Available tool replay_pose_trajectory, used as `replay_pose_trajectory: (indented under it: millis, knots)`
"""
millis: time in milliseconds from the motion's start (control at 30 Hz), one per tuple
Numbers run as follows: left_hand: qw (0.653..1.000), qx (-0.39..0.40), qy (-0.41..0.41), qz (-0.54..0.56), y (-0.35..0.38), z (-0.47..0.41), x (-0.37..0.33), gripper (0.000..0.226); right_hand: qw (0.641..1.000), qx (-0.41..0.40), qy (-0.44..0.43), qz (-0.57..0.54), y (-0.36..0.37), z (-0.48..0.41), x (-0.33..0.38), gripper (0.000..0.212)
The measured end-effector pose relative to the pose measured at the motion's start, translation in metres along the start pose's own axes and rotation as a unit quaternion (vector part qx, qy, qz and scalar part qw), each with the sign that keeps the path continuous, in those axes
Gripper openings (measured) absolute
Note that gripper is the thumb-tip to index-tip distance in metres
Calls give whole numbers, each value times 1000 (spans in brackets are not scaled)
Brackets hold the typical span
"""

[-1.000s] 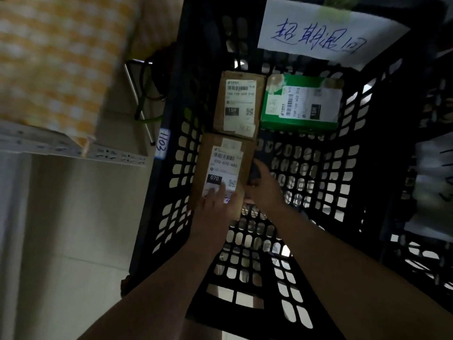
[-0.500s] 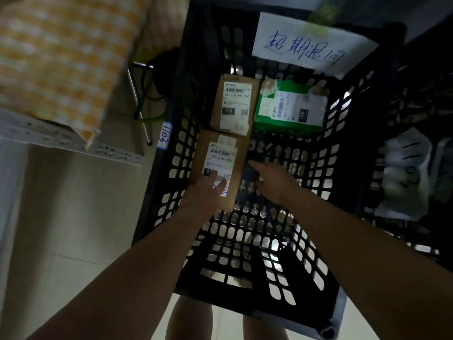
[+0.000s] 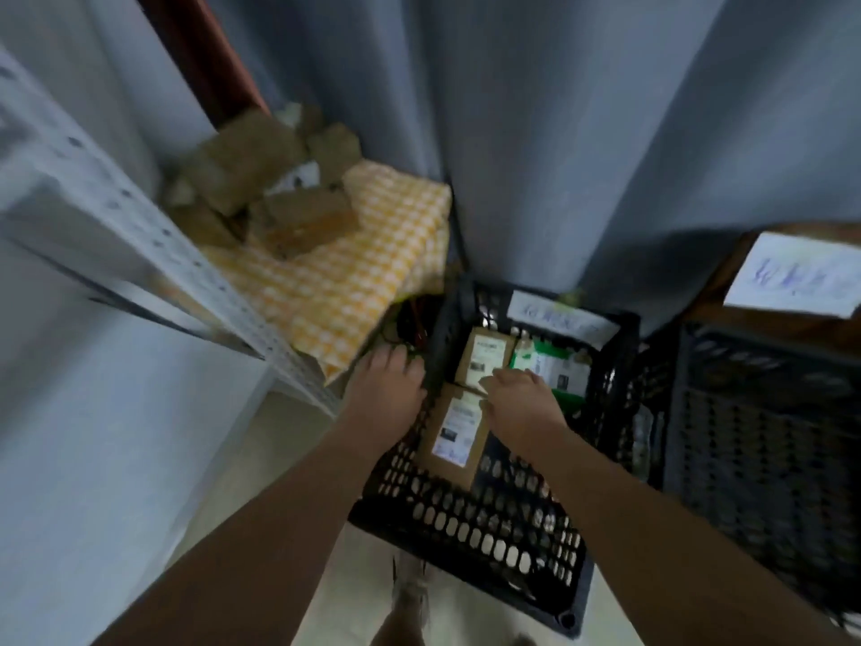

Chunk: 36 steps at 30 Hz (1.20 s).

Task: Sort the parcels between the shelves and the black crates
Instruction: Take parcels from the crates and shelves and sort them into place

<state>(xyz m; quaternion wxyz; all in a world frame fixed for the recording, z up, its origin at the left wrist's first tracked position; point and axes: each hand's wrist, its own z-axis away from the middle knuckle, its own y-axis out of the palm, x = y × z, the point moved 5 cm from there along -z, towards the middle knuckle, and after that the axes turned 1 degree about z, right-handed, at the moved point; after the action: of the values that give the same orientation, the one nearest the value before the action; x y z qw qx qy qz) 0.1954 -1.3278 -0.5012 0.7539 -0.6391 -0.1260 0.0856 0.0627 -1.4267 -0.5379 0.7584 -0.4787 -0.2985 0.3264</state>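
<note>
Inside near black crate (image 3: 466, 529), three parcels (image 3: 456, 431)

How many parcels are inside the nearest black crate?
3: near brown box at left, far brown box behind it, green parcel at right. The right hand may hide more.

A: Room in the black crate (image 3: 466, 529)?
B: Near-right floor is bare. Near brown parcel (image 3: 459, 431) and far brown parcel (image 3: 484, 356) line the left wall. Green parcel (image 3: 556, 370) sits by the far wall.
A: Around it?
B: Shelf (image 3: 219, 291) corner just beside the left rim, tight gap. Second crate (image 3: 768, 435) close on the right, curtain (image 3: 582, 156) behind. Top open.
</note>
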Motion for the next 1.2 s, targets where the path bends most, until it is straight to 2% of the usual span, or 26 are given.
replay_pose_trajectory:
  millis: [100,167,300,400,533,833,1200]
  knots:
    - [996,-65,-60,-5,-65,43,2,41,995,-84,-50,-3,-67,37,22,42]
    - [995,-66,-79,-1,-98,73,-2,43,987,-132,-92,-10,-117,64,35,44]
    - [983,-136,-123,-26,-169,127,3,41,964,-200,-176,2,-202,111,65,45]
    - [967,-187,-172,-34,-225,176,17,46,941,-246,-231,10,-240,139,105,42]
    - [932,-225,-277,-67,-274,261,38,54,901,-300,-314,-3,-265,183,183,35]
    - [853,-243,-446,-124,-310,504,74,55,834,-307,-459,5,-265,309,380,42]
    - [767,-162,-608,-128,-253,830,66,58,764,-254,-591,-41,-154,517,597,40]
